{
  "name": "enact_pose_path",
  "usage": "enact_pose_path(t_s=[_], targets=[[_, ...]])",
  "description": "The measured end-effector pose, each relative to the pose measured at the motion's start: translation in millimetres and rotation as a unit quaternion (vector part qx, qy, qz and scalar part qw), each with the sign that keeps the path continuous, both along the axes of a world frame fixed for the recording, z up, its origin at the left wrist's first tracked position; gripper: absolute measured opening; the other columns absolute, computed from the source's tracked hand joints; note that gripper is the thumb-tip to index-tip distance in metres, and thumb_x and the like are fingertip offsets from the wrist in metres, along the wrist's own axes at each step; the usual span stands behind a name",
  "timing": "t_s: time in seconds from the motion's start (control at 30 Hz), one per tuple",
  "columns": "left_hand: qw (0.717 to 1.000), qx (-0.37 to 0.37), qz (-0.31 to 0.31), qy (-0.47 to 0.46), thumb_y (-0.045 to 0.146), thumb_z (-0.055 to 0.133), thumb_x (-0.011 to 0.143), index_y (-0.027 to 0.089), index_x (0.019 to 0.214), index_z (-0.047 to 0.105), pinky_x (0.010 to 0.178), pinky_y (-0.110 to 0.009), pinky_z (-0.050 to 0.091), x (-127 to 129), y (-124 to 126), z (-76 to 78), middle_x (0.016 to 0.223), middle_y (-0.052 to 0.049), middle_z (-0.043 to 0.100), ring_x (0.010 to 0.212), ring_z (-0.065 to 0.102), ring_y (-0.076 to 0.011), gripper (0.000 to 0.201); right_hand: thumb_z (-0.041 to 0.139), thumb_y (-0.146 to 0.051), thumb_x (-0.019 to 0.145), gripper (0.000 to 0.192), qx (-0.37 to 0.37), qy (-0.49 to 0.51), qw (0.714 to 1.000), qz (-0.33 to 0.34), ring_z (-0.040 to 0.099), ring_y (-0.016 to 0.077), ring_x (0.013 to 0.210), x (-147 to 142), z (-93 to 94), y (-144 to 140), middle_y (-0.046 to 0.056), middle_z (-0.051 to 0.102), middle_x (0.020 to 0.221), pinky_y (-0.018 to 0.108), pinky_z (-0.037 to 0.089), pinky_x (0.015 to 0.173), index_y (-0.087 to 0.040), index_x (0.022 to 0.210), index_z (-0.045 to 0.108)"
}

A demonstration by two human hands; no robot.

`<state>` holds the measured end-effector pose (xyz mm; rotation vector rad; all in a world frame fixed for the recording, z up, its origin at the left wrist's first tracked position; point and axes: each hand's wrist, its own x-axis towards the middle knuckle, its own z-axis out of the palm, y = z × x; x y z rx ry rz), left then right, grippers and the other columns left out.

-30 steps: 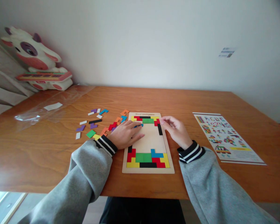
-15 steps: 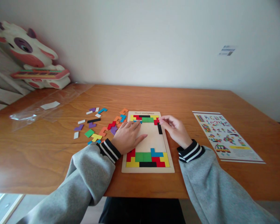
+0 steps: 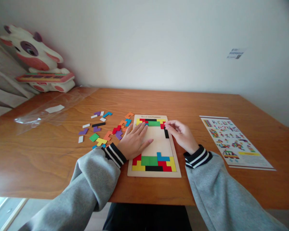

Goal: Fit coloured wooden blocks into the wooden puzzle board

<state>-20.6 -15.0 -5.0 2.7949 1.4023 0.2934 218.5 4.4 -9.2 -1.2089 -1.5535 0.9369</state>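
A wooden puzzle board [image 3: 175,157] lies flat in front of me, with coloured block pieces filling its far and near rows and bare wood between. My left hand [image 3: 135,141] rests flat on the board's left side, fingers spread, fingertips at the far row. My right hand [image 3: 180,134] sits at the board's right edge, its fingers curled beside a black piece [image 3: 166,133] and a red piece [image 3: 162,125]. Several loose coloured pieces [image 3: 103,130] lie on the table [image 3: 62,160] left of the board.
A printed pattern sheet [image 3: 231,141] lies to the right. A clear plastic wrapper [image 3: 48,110] lies at the far left, and a cow-shaped toy [image 3: 36,61] stands against the wall behind it. The table's near edge runs just under my sleeves.
My left hand slid a small blue piece toward the board's far row, then flattened with its fingers spread. My right hand stayed in place.
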Motion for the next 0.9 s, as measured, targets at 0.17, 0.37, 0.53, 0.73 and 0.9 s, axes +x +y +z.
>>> enact_pose_path(t_s=[0.17,0.37,0.53,0.73,0.9], targets=[[1.0,0.005,0.004,0.004,0.055,0.022,0.104,0.009,0.146,0.042,0.121,-0.055,0.022,-0.3,0.1,-0.8,0.156,-0.017,0.04,0.147,0.034,-0.0298,0.066,0.066,-0.051,0.085,0.031,-0.004,0.002,1.0,0.004,0.065,0.0211,0.087,1.1,-0.9,0.3,0.006,0.074,0.092,0.036,0.052,0.08,-0.022,0.095,0.068],[0.999,0.013,0.028,-0.007,0.055,0.028,0.103,0.011,0.144,0.047,0.119,-0.057,0.026,0.6,-1.4,-2.0,0.154,-0.017,0.044,0.145,0.035,-0.0332,0.063,0.066,-0.051,0.086,0.03,-0.003,-0.002,1.0,-0.002,0.066,0.0214,0.089,0.3,0.1,-0.8,0.006,0.073,0.091,0.036,0.052,0.081,-0.022,0.094,0.068],[0.999,0.001,0.021,-0.028,0.054,0.03,0.103,0.011,0.144,0.047,0.117,-0.06,0.029,0.2,-0.1,-3.3,0.152,-0.018,0.046,0.143,0.038,-0.0355,0.062,0.066,-0.052,0.086,0.031,-0.006,-0.001,1.0,-0.002,0.066,0.0224,0.091,0.1,0.8,-0.5,0.006,0.074,0.092,0.037,0.053,0.082,-0.023,0.093,0.067],[0.998,-0.014,0.034,-0.055,0.052,0.031,0.103,0.014,0.146,0.044,0.118,-0.061,0.026,0.9,-0.3,-6.6,0.156,-0.018,0.04,0.147,0.032,-0.0347,0.059,0.066,-0.057,0.084,0.036,-0.001,0.0,1.0,-0.015,0.066,0.0225,0.091,2.3,-2.3,2.3,0.006,0.073,0.09,0.037,0.053,0.08,-0.022,0.093,0.068],[0.991,-0.015,0.041,-0.124,0.046,0.033,0.104,0.015,0.14,0.049,0.118,-0.056,0.032,-4.1,6.3,2.1,0.157,-0.016,0.039,0.146,0.035,-0.031,0.05,0.067,-0.058,0.081,0.04,0.0,0.019,0.999,-0.035,0.064,0.0187,0.079,6.4,-5.3,7.0,0.007,0.073,0.094,0.035,0.052,0.075,-0.02,0.093,0.067]])
